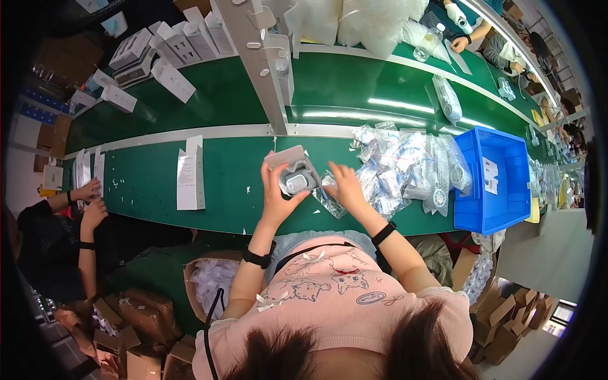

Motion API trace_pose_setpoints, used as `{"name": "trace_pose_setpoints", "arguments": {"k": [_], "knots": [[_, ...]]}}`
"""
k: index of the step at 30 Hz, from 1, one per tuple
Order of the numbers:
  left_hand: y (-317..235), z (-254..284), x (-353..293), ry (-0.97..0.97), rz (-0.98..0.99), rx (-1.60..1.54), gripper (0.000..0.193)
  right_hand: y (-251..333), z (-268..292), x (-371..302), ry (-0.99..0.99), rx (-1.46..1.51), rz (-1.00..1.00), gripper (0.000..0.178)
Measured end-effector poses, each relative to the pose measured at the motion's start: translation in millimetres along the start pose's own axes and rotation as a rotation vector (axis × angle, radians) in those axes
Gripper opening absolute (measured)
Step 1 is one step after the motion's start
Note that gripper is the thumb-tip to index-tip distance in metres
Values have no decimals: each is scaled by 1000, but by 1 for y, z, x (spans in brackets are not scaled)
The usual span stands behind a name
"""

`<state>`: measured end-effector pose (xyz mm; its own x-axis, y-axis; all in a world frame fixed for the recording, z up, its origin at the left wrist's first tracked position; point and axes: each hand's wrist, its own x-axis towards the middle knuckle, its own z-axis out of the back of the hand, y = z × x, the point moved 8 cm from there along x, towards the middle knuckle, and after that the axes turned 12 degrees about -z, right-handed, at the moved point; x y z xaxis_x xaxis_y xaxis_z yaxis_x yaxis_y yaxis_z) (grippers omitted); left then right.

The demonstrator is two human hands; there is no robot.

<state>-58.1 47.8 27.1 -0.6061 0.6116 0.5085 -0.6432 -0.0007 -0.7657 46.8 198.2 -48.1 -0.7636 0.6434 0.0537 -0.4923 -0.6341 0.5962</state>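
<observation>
My left hand (277,201) grips a small open carton (289,156) from its left side, thumb along the near edge, lid flap raised. Inside the carton a grey moulded insert surrounds a pale rounded object (297,183), whose kind I cannot make out. Just right of the carton is my right hand (348,191), fingers apart and nothing visible in them. A clear plastic bag (329,204) lies on the green table beside it, under the thumb side; whether they touch I cannot tell. Several more clear bags with white and blue contents (394,166) are heaped to the right.
A blue plastic bin (493,218) stands at the table's right end. To the left, a white carton (190,178) stands with its flap up. A metal post (259,69) rises beyond my hands. Another person's hands (93,201) work at the far left.
</observation>
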Motion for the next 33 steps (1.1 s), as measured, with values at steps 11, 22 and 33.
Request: {"name": "trace_pose_setpoints", "arguments": {"k": [11,22,33], "knots": [[3,19,22,-69,84,112,14,11,34,8,25,116,89,29],[4,19,30,-33,145,106,14,126,64,-4,17,177,657,20],[103,171,-21,-159,197,1059,93,78,40,19,101,465,482,80]]}}
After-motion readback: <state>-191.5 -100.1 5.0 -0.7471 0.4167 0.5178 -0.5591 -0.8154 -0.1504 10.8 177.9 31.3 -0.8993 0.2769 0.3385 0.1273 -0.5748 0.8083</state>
